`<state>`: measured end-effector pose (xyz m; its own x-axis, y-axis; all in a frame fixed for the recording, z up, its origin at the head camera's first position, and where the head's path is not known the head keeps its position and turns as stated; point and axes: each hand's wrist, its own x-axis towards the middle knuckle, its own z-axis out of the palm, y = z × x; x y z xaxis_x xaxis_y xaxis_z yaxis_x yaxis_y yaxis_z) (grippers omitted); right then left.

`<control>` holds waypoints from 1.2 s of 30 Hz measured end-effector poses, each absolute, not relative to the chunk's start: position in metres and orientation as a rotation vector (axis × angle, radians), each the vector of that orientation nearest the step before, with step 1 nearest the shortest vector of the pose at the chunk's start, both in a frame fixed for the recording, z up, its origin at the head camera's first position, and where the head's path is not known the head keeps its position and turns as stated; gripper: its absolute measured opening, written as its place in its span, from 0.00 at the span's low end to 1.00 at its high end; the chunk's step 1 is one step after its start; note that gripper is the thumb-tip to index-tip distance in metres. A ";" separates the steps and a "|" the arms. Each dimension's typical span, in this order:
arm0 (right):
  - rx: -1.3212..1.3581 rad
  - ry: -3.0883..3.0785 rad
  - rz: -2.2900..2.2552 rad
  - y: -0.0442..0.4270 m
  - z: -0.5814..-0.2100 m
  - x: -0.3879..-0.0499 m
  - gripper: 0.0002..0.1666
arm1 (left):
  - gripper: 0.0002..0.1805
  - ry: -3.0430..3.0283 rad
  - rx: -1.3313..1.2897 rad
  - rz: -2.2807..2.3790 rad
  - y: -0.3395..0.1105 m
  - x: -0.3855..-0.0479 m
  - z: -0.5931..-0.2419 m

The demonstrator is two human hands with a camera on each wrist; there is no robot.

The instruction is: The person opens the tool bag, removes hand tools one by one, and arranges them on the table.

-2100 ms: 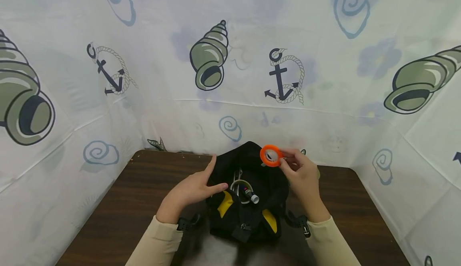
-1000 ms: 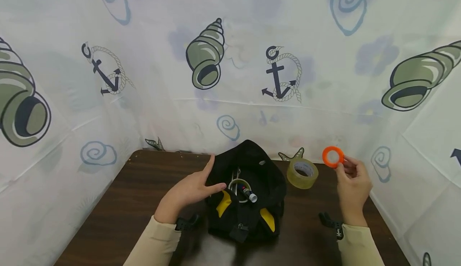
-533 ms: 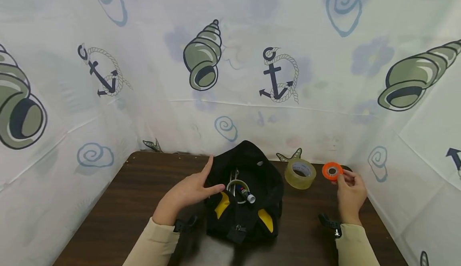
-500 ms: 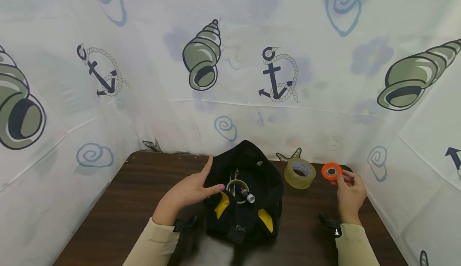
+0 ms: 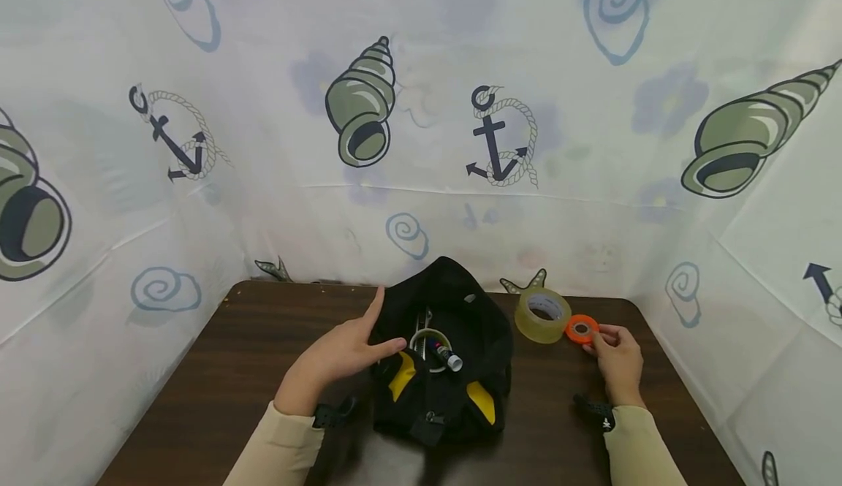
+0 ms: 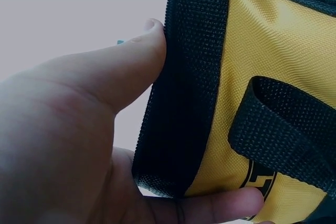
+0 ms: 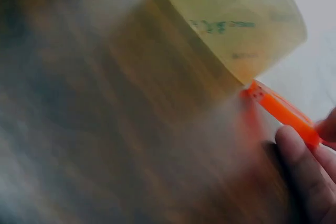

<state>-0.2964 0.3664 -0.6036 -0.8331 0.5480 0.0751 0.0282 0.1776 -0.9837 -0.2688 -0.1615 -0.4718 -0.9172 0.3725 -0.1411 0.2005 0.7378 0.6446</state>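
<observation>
My right hand pinches a roll of orange tape, low over the table at the back right. In the right wrist view the orange roll stands edge-on at the side of a larger roll of clear yellowish packing tape. My left hand rests on the left side of a black and yellow tool bag, fingers extended and thumb at the rim. In the left wrist view the thumb touches the zip edge. A finger lies straight along the bag's yellow side.
Inside the bag lie a pale ring, a small tube with a whitish cap and some thin metal items. The brown table meets a patterned white cloth at its back and sides.
My right hand has carried the orange roll from over the bag to the right, then lowered it and brought it leftward beside the packing tape. The left hand stays at the bag.
</observation>
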 end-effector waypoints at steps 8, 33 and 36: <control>-0.498 -2.126 1.738 0.367 -0.600 -0.294 0.25 | 0.62 2.686 0.459 0.934 -0.161 -0.269 -0.473; -0.619 -2.084 1.771 0.367 -0.598 -0.293 0.28 | 0.63 2.682 0.462 0.939 -0.160 -0.270 -0.474; -0.621 -2.090 1.758 0.367 -0.597 -0.293 0.28 | 0.63 2.685 0.461 0.936 -0.159 -0.269 -0.473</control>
